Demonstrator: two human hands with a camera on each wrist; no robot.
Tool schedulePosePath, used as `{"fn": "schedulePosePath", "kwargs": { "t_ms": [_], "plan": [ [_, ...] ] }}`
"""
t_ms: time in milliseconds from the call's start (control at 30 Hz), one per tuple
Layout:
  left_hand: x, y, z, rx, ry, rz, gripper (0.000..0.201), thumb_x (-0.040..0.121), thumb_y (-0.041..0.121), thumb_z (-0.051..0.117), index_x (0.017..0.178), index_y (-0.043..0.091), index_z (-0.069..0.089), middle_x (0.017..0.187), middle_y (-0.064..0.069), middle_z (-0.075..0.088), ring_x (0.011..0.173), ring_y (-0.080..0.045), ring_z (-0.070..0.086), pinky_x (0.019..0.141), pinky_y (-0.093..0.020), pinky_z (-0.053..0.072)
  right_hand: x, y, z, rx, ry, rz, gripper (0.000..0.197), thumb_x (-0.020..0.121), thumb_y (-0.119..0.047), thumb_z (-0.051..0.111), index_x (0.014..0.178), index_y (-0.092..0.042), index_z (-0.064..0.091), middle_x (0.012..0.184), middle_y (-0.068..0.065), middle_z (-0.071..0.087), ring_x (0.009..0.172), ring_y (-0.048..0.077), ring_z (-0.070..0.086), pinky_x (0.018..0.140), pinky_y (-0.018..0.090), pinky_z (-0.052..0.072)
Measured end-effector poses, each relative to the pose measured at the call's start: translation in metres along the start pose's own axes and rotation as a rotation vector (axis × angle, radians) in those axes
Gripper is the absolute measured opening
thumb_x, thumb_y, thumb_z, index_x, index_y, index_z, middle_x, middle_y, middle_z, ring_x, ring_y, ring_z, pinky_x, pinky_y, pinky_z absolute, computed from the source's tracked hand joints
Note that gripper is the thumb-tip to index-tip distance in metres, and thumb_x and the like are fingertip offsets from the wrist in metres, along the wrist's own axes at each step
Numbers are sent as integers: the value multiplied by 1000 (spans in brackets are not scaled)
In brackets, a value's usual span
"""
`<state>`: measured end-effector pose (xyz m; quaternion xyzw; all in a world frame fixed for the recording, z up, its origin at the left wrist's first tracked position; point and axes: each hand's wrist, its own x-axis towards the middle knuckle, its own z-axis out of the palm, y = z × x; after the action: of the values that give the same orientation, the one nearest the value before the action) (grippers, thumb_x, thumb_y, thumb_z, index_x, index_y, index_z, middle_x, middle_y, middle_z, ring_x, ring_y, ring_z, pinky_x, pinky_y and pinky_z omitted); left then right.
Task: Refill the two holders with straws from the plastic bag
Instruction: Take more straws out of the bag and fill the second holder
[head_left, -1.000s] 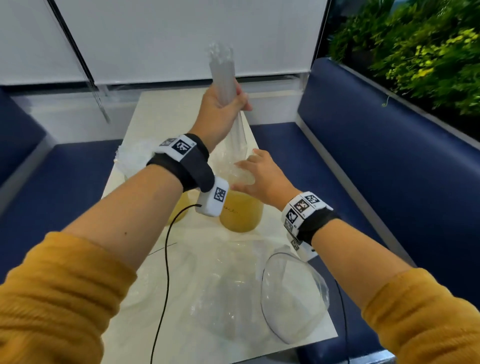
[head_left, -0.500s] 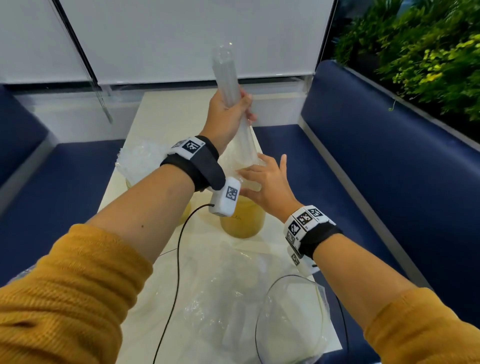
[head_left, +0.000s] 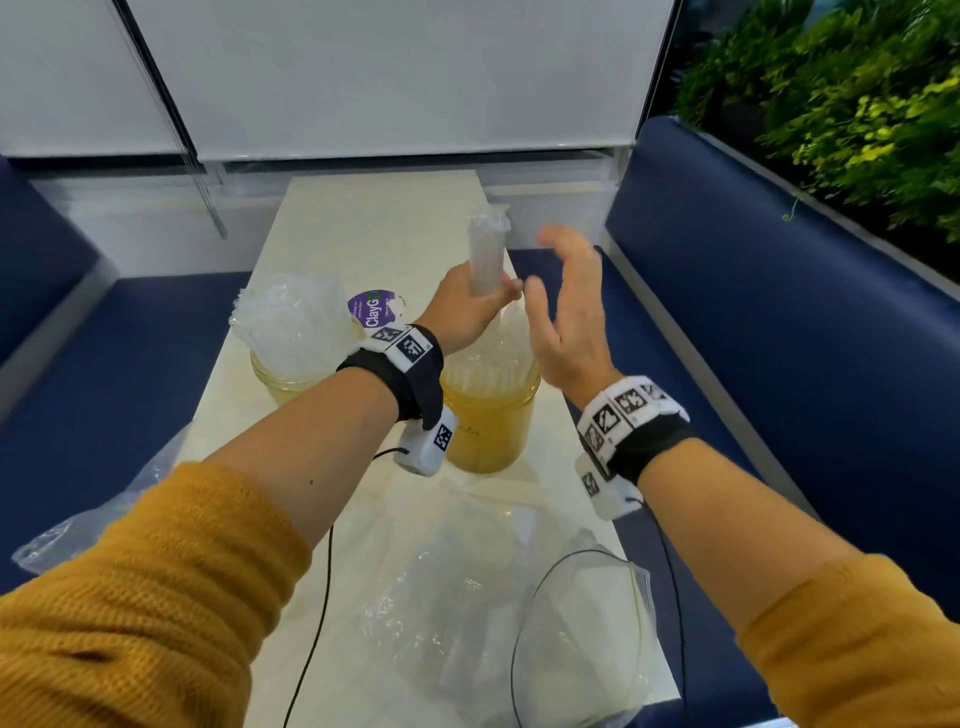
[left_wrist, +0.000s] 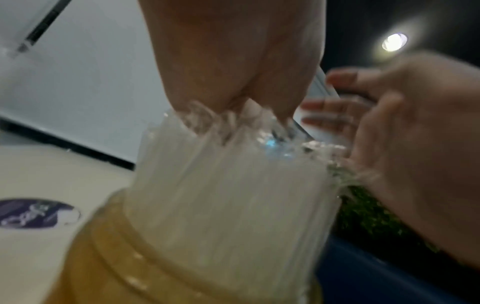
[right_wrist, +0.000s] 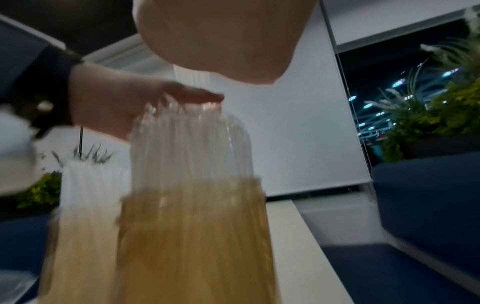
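Two amber jar holders stand on the pale table (head_left: 363, 223). The left holder (head_left: 283, 382) is packed with clear wrapped straws (head_left: 291, 317). My left hand (head_left: 483, 296) grips an upright bundle of clear straws (head_left: 485, 249) that stands in the right holder (head_left: 488, 431). In the left wrist view the bundle (left_wrist: 228, 185) fans out from my fist into the jar's mouth (left_wrist: 103, 257). My right hand (head_left: 545, 270) hovers open just right of the bundle, fingers straight, holding nothing. The right wrist view shows the straws (right_wrist: 189, 144) in the holder (right_wrist: 192, 236).
Crumpled clear plastic bags (head_left: 457, 597) and a round clear lid (head_left: 582, 639) lie on the near end of the table. Another bag (head_left: 104, 514) hangs off the left edge. A purple sticker (head_left: 376, 309) is on the table. Blue benches (head_left: 779, 338) flank both sides.
My left hand has lowered the straw bundle down into the right holder. My right hand has left the jar's rim, risen and opened beside the bundle.
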<state>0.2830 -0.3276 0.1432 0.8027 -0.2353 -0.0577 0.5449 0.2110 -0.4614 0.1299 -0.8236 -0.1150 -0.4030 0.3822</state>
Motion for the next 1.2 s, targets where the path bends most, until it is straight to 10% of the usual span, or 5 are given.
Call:
{"fn": "schedulePosePath", "kwargs": {
  "t_ms": [400, 567, 733, 900, 1200],
  "plan": [
    [-9, 11, -32, 327, 44, 44, 60, 82, 10, 76, 138, 9, 57, 142, -7, 60, 130, -19, 53, 106, -27, 38, 52, -11, 32, -398, -439, 28, 37, 107, -24, 32, 126, -7, 59, 119, 10, 65, 109, 27, 61, 91, 37, 47],
    [-23, 1, -45, 379, 26, -100, 53, 99, 6, 45, 151, 8, 40, 159, -8, 39, 149, -23, 33, 117, -28, 25, 20, 4, 43, -587, -854, 91, 52, 108, -26, 20, 152, -2, 34, 151, 13, 47, 141, 27, 42, 122, 47, 18],
    [-29, -5, -38, 435, 101, -9, 47, 109, 23, 34, 154, 9, 37, 162, -8, 34, 151, -22, 29, 121, -32, 19, 44, -5, 34, -391, -431, 175, 53, 102, -27, 26, 144, -6, 51, 144, 9, 57, 133, 25, 51, 119, 49, 29],
    [-36, -26, -17, 653, -267, -2, 53, 110, 25, 21, 160, 8, 12, 169, -12, 12, 157, -25, 10, 127, -50, 7, 6, 6, 42, -521, -760, 108, 38, 101, -20, 28, 122, -7, 56, 118, 9, 60, 111, 27, 55, 104, 52, 41],
    [-50, -25, -14, 579, -215, -1, 53, 111, 25, 19, 160, 10, 6, 170, -8, 2, 158, -22, 0, 127, -40, -4, -1, 1, 39, -522, -710, 160, 53, 103, -30, 20, 143, -8, 45, 145, 8, 51, 135, 26, 46, 118, 49, 31]
  ]
}}
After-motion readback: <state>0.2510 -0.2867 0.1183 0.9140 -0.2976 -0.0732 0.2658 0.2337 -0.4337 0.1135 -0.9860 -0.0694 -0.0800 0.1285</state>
